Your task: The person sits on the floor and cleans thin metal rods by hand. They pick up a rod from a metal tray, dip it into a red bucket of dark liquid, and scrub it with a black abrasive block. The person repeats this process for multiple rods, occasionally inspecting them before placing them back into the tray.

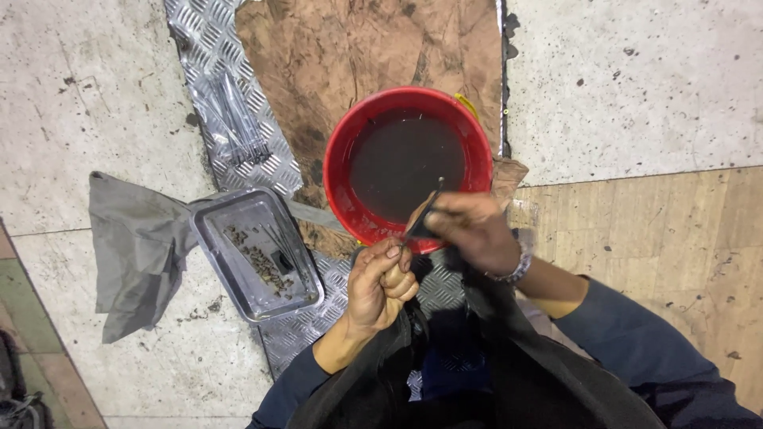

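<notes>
My left hand point(381, 284) is closed around the lower end of a thin dark metal rod point(423, 208), just below the near rim of a red bucket point(342, 151). My right hand point(470, 230) pinches the same rod higher up, over the bucket's near edge. The rod's tip points up over the dark liquid point(401, 159) that fills the bucket. Both hands are grimy, and a watch sits on my right wrist.
A metal tray point(208, 238) with small dark parts and thin rods lies left of the hands, partly on a grey cloth point(131, 246). More thin rods point(238, 119) rest on the diamond plate point(195, 40). Stained brown paper point(358, 48) lies under the bucket.
</notes>
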